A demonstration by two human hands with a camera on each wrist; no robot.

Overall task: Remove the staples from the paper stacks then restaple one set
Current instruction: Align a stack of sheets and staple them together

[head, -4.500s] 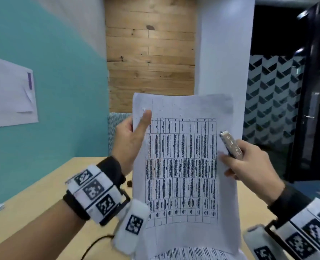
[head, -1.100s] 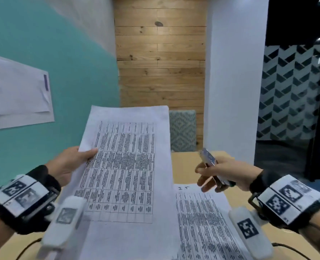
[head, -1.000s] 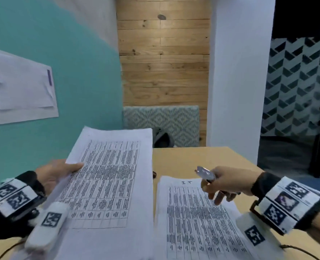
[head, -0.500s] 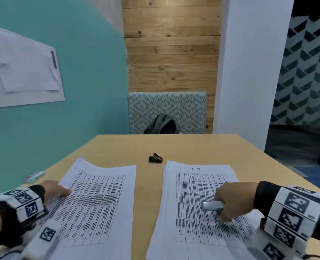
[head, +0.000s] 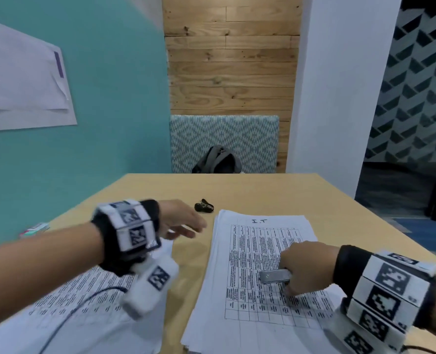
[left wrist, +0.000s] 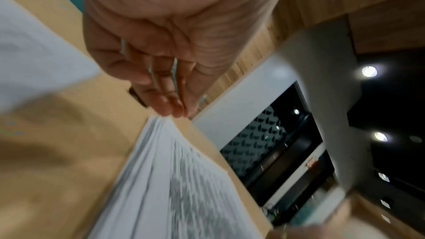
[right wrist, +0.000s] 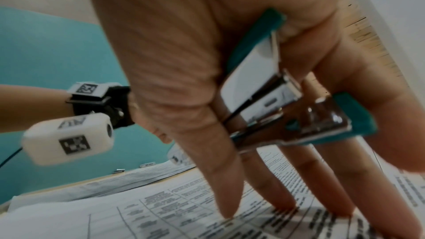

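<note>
Two printed paper stacks lie side by side on the wooden table [head: 326, 200]: the left stack [head: 96, 307] and the right stack [head: 252, 251], headed "I.T". My left hand [head: 193, 229] hovers open over the gap between them, fingers straight, a short way from the small black staple remover [head: 204, 206]. In the left wrist view the left hand [left wrist: 170, 110] is empty above a corner of the right stack [left wrist: 174, 179]. My right hand [head: 288, 284] grips a teal and chrome stapler [head: 275, 275] [right wrist: 276, 97] while its fingertips [right wrist: 227, 212] press on the right stack [right wrist: 161, 215].
A grey backpack [head: 219, 160] sits on a patterned chair [head: 224, 134] beyond the table's far edge. A small pink and green item [head: 34, 229] lies at the table's left edge by the teal wall. A white pillar [head: 339, 98] stands at the back right.
The left stack came down from the air onto the table. My left hand let go of it and swung right and forward toward the staple remover. The right hand stays on the right stack.
</note>
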